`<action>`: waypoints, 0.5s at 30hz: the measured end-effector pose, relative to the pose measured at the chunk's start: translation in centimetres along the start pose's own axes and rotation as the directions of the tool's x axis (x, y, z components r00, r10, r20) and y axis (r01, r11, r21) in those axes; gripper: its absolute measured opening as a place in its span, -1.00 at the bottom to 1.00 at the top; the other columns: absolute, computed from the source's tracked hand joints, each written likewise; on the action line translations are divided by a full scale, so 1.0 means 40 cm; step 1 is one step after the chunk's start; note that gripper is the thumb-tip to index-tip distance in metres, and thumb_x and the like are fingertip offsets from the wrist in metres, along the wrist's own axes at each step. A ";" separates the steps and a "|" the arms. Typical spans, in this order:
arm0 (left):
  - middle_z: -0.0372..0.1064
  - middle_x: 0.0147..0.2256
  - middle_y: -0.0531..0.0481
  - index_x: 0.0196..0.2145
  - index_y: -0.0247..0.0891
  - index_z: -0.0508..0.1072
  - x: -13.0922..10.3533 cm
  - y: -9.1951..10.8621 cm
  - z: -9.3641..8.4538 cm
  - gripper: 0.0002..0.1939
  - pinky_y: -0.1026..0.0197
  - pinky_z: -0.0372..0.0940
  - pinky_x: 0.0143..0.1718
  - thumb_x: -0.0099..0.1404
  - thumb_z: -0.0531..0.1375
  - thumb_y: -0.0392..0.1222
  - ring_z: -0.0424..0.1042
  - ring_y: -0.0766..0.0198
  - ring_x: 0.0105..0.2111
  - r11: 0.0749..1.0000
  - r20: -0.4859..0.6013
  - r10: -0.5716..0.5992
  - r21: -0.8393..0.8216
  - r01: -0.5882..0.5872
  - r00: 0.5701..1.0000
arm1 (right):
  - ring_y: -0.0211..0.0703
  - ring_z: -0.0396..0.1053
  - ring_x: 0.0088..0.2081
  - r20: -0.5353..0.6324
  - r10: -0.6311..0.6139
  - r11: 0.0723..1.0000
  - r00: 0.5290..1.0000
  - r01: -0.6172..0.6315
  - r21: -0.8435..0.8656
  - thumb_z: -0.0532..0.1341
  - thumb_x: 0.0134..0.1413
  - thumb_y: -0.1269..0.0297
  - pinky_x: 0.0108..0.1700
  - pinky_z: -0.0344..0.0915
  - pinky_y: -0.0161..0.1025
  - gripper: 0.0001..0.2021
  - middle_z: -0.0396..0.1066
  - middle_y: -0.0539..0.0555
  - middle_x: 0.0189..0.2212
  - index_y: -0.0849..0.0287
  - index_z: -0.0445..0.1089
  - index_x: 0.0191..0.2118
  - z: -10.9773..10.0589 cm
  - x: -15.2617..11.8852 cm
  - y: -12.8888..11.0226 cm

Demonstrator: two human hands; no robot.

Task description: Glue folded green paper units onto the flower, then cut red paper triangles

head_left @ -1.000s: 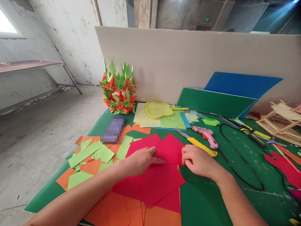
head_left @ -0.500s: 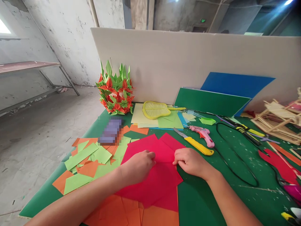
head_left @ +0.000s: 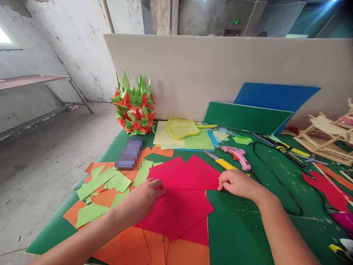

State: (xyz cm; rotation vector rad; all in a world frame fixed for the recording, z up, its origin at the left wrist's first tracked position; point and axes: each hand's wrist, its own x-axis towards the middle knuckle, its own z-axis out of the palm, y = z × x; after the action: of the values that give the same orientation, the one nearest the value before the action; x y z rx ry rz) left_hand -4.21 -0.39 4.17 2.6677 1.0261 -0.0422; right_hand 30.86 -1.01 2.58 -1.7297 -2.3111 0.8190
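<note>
Several red paper sheets [head_left: 182, 209] overlap on the green table, partly over orange sheets [head_left: 190, 254]. A red piece with a straight near edge [head_left: 193, 173] lies across the top of them. At its right corner, my right hand [head_left: 234, 184] pinches the paper with closed fingers. My left hand [head_left: 149, 195] is closed at the left end of that edge, thumb and fingers together on the red paper. The yellow-handled knife [head_left: 224, 164] is just behind my right hand, which hides part of its handle.
Green and orange scraps [head_left: 96, 187] lie left. Behind are a pixelated purple object [head_left: 129, 154], a paper flower model [head_left: 135, 106] and a yellow swatter [head_left: 182, 128]. A pink glue gun [head_left: 238, 156], its cable, pliers [head_left: 286, 149] and a wooden stick model [head_left: 325, 138] are on the right.
My hands have moved apart, the left one leftward and the right one rightward to the corner of the red paper. More of the red piece between them shows.
</note>
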 end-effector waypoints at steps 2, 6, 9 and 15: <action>0.34 -0.10 -0.13 -0.13 -0.20 0.49 -0.003 0.002 0.000 -0.58 0.12 0.33 -0.14 0.27 -0.08 -0.47 0.36 0.09 -0.11 1.000 0.002 -0.016 0.001 0.016 1.000 | -0.20 0.45 -0.40 0.002 0.000 1.000 1.000 0.000 -0.015 0.03 -0.15 0.58 -0.42 0.23 -0.31 -0.66 0.53 -0.01 -0.47 0.10 0.49 -0.59 -0.003 -0.004 0.000; 0.34 -0.15 -0.14 -0.11 -0.19 0.48 -0.008 0.008 0.000 -0.58 0.13 0.35 -0.18 0.26 -0.07 -0.46 0.37 0.11 -0.15 0.999 0.003 -0.047 0.006 0.047 0.999 | -0.25 0.36 -0.51 -0.128 -0.075 0.989 0.989 0.057 -0.139 0.02 -0.18 0.62 -0.50 0.13 -0.31 -0.68 0.44 -0.01 -0.57 0.13 0.38 -0.68 -0.003 -0.005 -0.017; 0.35 -0.20 -0.14 -0.12 -0.21 0.48 -0.004 0.012 -0.003 -0.60 0.11 0.34 -0.19 0.27 -0.06 -0.44 0.38 0.10 -0.18 0.999 0.023 -0.048 0.014 0.048 0.999 | -0.22 0.39 -0.41 -0.267 -0.223 0.967 0.938 0.179 -0.182 0.01 -0.07 0.59 -0.38 0.24 -0.29 -0.67 0.44 -0.01 -0.48 0.11 0.44 -0.55 0.014 0.008 -0.048; 0.35 -0.29 -0.10 -0.28 -0.26 0.44 0.045 -0.002 0.013 -0.75 0.10 0.31 -0.23 0.33 -0.04 -0.32 0.37 0.13 -0.25 0.999 -0.107 -0.034 0.001 0.034 0.994 | 0.05 0.22 0.15 -0.364 -0.199 0.958 0.910 0.104 -0.267 0.05 0.24 0.14 0.11 0.23 0.04 -0.51 0.27 0.12 0.16 -0.02 0.12 0.27 0.083 0.052 -0.060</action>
State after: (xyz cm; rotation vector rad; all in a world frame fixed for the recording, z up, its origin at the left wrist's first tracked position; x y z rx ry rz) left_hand -2.88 0.69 3.43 2.6801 1.1043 0.0941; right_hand 26.76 -0.67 0.54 -1.5895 -2.2971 0.1466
